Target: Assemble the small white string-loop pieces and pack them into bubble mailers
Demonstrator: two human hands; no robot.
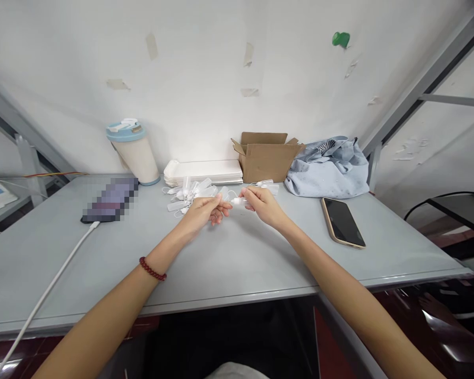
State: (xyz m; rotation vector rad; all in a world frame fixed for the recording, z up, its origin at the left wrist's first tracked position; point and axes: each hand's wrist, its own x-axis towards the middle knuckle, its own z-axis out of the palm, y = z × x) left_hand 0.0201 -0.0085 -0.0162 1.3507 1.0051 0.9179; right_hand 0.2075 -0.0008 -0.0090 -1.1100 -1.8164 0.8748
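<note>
Between curled hands [207, 211] [263, 204], a tube [240, 201] runs crosswise, cap [235, 201] leftward, right-pinched; left's hold unclear.

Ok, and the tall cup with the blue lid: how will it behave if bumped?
The cup may tip before it slides, being tall on a fairly narrow base. Once down, its rounded body would probably roll. Its weight is uncertain, since the lid hides any contents.
</note>
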